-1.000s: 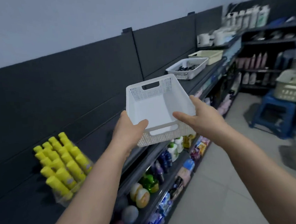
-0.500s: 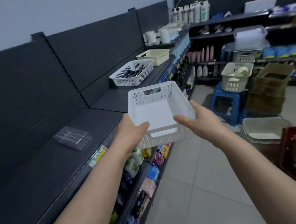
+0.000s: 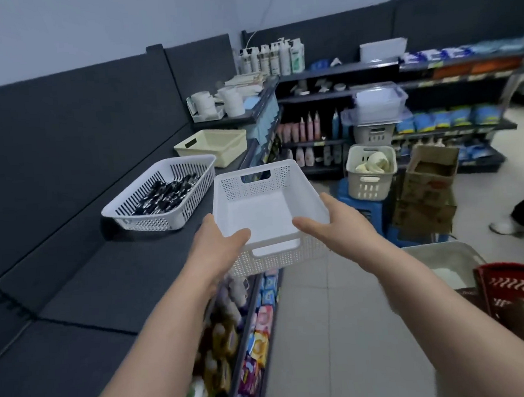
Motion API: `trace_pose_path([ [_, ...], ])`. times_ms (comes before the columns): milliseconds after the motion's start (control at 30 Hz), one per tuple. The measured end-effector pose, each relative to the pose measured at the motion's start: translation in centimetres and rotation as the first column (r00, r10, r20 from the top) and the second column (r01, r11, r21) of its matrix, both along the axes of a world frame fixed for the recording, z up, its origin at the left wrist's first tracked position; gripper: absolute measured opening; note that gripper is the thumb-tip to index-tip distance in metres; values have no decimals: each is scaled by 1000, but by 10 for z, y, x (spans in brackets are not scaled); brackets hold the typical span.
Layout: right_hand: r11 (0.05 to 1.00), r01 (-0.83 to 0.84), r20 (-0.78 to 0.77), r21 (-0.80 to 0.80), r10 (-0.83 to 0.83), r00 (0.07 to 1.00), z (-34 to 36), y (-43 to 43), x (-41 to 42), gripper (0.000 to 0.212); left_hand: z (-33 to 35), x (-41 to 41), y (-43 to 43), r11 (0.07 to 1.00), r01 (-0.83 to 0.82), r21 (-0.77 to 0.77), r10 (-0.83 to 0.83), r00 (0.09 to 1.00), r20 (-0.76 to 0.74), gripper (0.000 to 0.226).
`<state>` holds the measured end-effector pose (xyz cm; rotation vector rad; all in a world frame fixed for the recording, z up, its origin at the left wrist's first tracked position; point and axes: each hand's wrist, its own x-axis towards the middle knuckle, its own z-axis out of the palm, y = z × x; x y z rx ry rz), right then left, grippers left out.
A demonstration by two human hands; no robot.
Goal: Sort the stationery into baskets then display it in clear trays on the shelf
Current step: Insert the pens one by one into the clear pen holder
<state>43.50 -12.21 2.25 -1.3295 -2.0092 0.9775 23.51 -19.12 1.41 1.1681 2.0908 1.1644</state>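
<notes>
I hold an empty white perforated basket [image 3: 264,207] in front of me, above the shelf's front edge. My left hand [image 3: 217,247] grips its near left corner and my right hand [image 3: 342,224] grips its near right side. On the dark shelf top [image 3: 122,286] to the left stands a white slotted basket [image 3: 190,202] holding several dark pens. Behind it sits an empty cream basket [image 3: 221,151].
Lower shelves with colourful packets [image 3: 260,336] run along my left. Ahead, a beige basket [image 3: 370,176] rests on a blue stool, beside cardboard boxes [image 3: 426,194]. A red basket [image 3: 518,290] and a pale tub [image 3: 448,260] stand at lower right. A person's leg [image 3: 522,210] is at the right edge.
I have moved along the shelf towards the pen basket, with the view turning right. The yellow tubes and the clear tray have left the view. My grip on the white basket is unchanged.
</notes>
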Motion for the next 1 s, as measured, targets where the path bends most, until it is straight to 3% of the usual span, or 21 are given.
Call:
trace_pose_path([
  [67,1000,20,-8,-8,-20,1000,-1,39,-11,59,5,-12,44,999,43,-27,-44,999,-31,73],
  [233,997,70,-33,-12,-70,997,-5,133,-26,63,10,-27,145,997,80,-14,-81,994,-75,47],
  [400,1000,17,-45,16,-16,999,-14,232,-45,53,5,-42,229,999,49,2,-49,995,-90,65],
  [667,969,-243,-63,52,246,967,17,405,-114,49,31,-88,355,966,-243,84,248,968,-50,48],
  [800,929,-366,-94,54,369,925,32,462,-167,65,40,-119,390,926,-366,95,370,928,-36,41],
  [900,904,-424,-115,49,427,897,30,492,-206,53,43,-143,409,883,-454,118,461,887,-34,22],
  [1000,876,-479,-128,56,482,867,29,517,-244,48,41,-172,427,858,-496,133,505,862,-46,18],
])
